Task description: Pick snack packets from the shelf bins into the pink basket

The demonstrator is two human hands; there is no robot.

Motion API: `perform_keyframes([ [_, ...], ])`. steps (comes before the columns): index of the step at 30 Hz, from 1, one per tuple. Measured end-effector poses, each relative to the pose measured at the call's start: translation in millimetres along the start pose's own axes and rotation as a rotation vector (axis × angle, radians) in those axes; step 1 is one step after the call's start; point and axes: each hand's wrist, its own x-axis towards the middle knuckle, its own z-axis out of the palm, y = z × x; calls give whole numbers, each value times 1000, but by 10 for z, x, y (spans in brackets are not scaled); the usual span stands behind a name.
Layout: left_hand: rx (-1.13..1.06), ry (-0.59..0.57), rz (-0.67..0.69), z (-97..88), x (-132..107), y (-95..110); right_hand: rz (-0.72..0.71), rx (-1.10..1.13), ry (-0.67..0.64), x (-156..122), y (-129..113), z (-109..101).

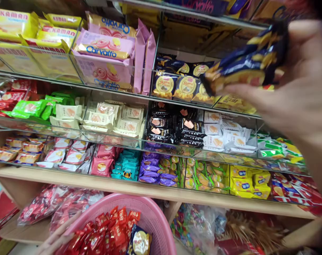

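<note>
Raised at the upper right, my right hand [301, 81] is closed around dark blue cookie packets [246, 67], blurred by motion. Similar dark blue packets [186, 86] stand in a shelf compartment just left of it. Low in the view, a pink plastic basket [161, 219] contains many small red-wrapped sweets [118, 230] and one dark blue cookie packet [140, 241]. At its left rim is my left hand [55, 238], smeared and partly out of view, with fingers stretched out; whether they touch the rim is unclear.
Tiered shelves with clear dividers and front lips [118, 90] span the view, filled with wrapped snacks. Pink wafer packs [105, 49] and yellow packs [52, 33] sit upper left. Beneath the wooden ledge [124, 184] lie bagged goods [195, 223].
</note>
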Motion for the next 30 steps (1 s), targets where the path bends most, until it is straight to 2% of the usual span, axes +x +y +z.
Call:
perform_keyframes([
  [3,-3,-20,-21,52,-67,18,-38,150,-100,-96,-386,441],
  [6,-9,-28,-46,101,-145,27,-87,304,-198,-125,-775,777],
  [9,-14,-19,-46,137,-199,47,-132,441,-319,-131,-1060,1141],
  [11,-18,-4,-35,160,-219,64,-209,483,-460,-126,-1172,1450],
  [14,-30,17,-26,193,-237,86,-291,463,-765,-88,-1248,1948],
  [18,-43,27,-32,224,-248,105,-302,427,-1142,27,-1285,2472],
  [24,-60,18,-38,245,-266,146,-229,604,-1426,199,-1464,2959],
  [30,-63,6,-26,240,-286,172,-122,707,-1512,226,-1657,3205],
])
